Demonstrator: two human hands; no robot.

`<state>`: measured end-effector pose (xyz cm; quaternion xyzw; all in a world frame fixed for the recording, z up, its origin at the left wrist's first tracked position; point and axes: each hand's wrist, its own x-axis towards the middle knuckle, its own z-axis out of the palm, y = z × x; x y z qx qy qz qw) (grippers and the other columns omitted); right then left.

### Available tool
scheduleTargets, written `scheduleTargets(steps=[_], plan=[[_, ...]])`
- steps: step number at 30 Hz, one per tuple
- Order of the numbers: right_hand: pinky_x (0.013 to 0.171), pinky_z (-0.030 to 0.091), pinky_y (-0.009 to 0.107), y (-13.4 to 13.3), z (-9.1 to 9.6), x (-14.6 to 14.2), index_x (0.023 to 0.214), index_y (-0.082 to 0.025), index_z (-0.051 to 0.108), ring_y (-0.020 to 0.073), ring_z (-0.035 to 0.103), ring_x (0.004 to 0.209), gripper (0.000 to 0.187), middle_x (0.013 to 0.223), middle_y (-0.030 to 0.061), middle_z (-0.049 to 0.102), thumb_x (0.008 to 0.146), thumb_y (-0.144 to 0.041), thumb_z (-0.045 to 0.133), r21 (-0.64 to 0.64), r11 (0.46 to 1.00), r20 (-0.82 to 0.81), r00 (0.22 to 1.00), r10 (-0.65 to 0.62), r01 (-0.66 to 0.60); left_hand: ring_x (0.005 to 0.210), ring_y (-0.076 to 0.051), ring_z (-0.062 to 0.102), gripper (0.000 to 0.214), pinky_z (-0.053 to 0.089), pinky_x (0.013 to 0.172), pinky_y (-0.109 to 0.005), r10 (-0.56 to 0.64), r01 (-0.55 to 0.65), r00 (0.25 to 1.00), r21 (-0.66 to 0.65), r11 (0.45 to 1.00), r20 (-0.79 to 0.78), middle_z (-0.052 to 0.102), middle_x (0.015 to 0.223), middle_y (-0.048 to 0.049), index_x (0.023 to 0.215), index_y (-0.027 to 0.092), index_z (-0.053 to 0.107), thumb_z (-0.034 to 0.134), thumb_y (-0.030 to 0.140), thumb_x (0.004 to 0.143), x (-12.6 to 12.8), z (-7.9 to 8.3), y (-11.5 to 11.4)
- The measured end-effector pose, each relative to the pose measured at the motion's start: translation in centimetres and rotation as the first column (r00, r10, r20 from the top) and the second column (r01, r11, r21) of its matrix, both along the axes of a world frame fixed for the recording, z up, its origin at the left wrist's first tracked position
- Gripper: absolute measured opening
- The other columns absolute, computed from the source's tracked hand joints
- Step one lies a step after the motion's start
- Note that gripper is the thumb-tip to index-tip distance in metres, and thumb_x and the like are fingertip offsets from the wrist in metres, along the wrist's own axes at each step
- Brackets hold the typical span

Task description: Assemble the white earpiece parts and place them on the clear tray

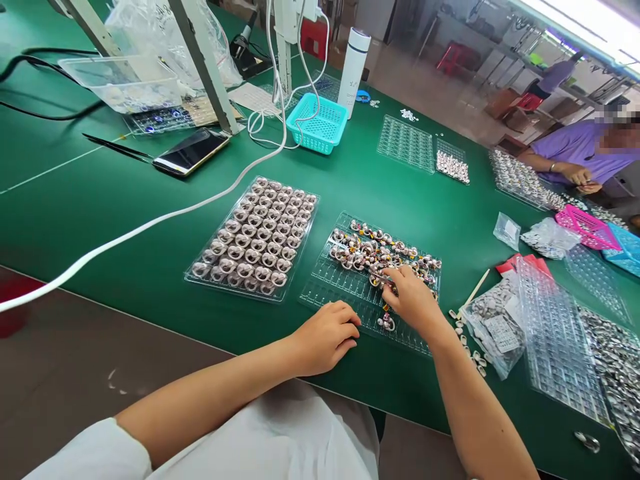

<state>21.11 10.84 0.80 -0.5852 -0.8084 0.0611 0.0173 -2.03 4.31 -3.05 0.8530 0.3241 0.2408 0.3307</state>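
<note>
My left hand (327, 339) rests at the near edge of the table, its fingers loosely bent and apart, with nothing in them. The fingertips lie by the near left corner of a clear plastic tray (327, 283). Over this tray, my right hand (407, 297) is closed in a pinch on slim tweezers (381, 275), whose tips point into a loose pile of rings (367, 253) with coloured bits. One ring (386, 323) lies apart, nearer to me. Left of it, a second tray (253, 237) holds silvery rings standing in rows.
A white cable (165, 217) crosses the table on the left, near a phone (191, 152) and black tweezers (117, 147). Behind stand a turquoise basket (320, 123) and a white bottle (354, 73). Bags (495, 327) and stacked trays (560, 340) lie right; a co-worker (590, 150) sits beyond.
</note>
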Motion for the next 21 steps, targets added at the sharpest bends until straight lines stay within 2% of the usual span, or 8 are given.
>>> scheduleTargets(steps=[3, 6, 9, 11, 14, 16, 19, 21], plan=[[0.063, 0.044, 0.026, -1.3, 0.9, -1.5, 0.113, -0.022, 0.069, 0.0145, 0.059, 0.069, 0.028, 0.094, 0.005, 0.059, 0.09, -0.02, 0.055, -0.091, 0.994, -0.065, 0.997, 0.046, -0.052, 0.11, -0.026, 0.059, 0.012, 0.048, 0.095, -0.043, -0.007, 0.007, 1.0, 0.013, 1.0, -0.004, 0.071, 0.112, -0.0096, 0.095, 0.017, 0.071, 0.06, 0.017, 0.092, 0.0, -0.1, 0.0], [0.066, 0.047, 0.025, -3.3, 1.7, -2.6, 0.107, -0.023, 0.071, 0.0142, 0.061, 0.072, 0.023, 0.094, 0.0041, 0.058, 0.091, -0.02, 0.055, -0.171, 0.977, -0.142, 0.985, 0.101, -0.125, 0.108, -0.025, 0.061, 0.014, 0.051, 0.095, -0.042, -0.023, 0.021, 0.998, 0.039, 0.999, 0.059, 0.071, 0.11, -0.0104, 0.098, 0.016, 0.07, 0.057, 0.016, 0.093, -0.3, 0.0, 0.2], [0.07, 0.05, 0.028, -5.3, 2.0, -2.5, 0.105, -0.022, 0.07, 0.0156, 0.062, 0.074, 0.021, 0.093, 0.0049, 0.057, 0.093, -0.021, 0.052, -0.148, 0.98, -0.241, 0.966, 0.096, -0.134, 0.111, -0.024, 0.061, 0.019, 0.053, 0.097, -0.04, 0.058, -0.067, 0.993, 0.084, 0.994, 0.098, 0.069, 0.114, -0.0135, 0.106, 0.014, 0.068, 0.052, 0.014, 0.095, -0.9, 0.6, 1.1], [0.069, 0.051, 0.029, -6.5, 1.8, -2.0, 0.105, -0.021, 0.069, 0.0165, 0.062, 0.073, 0.021, 0.091, 0.0054, 0.057, 0.095, -0.025, 0.051, -0.076, 0.995, -0.333, 0.942, 0.032, -0.06, 0.117, -0.026, 0.059, 0.023, 0.051, 0.101, -0.044, 0.136, -0.142, 0.99, 0.15, 0.978, 0.049, 0.066, 0.122, -0.0161, 0.111, 0.012, 0.066, 0.049, 0.011, 0.095, -1.3, 1.1, 1.9], [0.064, 0.05, 0.028, -8.1, 1.2, -1.4, 0.103, -0.022, 0.069, 0.016, 0.059, 0.069, 0.022, 0.087, 0.0047, 0.06, 0.097, -0.035, 0.052, -0.014, 0.992, -0.47, 0.874, -0.119, 0.127, 0.124, -0.03, 0.054, 0.032, 0.049, 0.104, -0.05, 0.221, -0.195, 0.972, 0.249, 0.949, -0.08, 0.061, 0.131, -0.0186, 0.12, 0.011, 0.063, 0.046, 0.007, 0.093, -1.1, 1.8, 3.6], [0.063, 0.05, 0.028, -9.1, 0.7, -1.4, 0.1, -0.022, 0.068, 0.0158, 0.059, 0.069, 0.022, 0.084, 0.0038, 0.062, 0.097, -0.038, 0.054, -0.014, 0.976, -0.551, 0.813, -0.188, 0.216, 0.129, -0.033, 0.049, 0.038, 0.046, 0.106, -0.053, 0.283, -0.23, 0.945, 0.284, 0.931, -0.164, 0.057, 0.136, -0.0199, 0.126, 0.011, 0.06, 0.047, 0.005, 0.091, -0.4, 2.0, 5.0], [0.067, 0.051, 0.027, -10.5, -0.1, -2.2, 0.098, -0.022, 0.069, 0.0159, 0.062, 0.073, 0.022, 0.084, 0.0032, 0.066, 0.097, -0.039, 0.055, -0.056, 0.959, -0.672, 0.7, -0.241, 0.277, 0.132, -0.036, 0.044, 0.046, 0.043, 0.106, -0.057, 0.363, -0.287, 0.894, 0.287, 0.914, -0.263, 0.052, 0.141, -0.0216, 0.132, 0.011, 0.057, 0.05, 0.003, 0.086, 1.2, 1.9, 7.2], [0.068, 0.051, 0.027, -11.2, -0.5, -2.8, 0.097, -0.022, 0.07, 0.016, 0.064, 0.074, 0.023, 0.084, 0.0032, 0.067, 0.097, -0.04, 0.055, -0.095, 0.956, -0.73, 0.633, -0.257, 0.279, 0.125, -0.036, 0.048, 0.043, 0.045, 0.103, -0.056, 0.388, -0.313, 0.867, 0.264, 0.912, -0.313, 0.055, 0.134, -0.023, 0.125, 0.01, 0.062, 0.051, 0.001, 0.084, 2.0, 1.9, 8.6]])
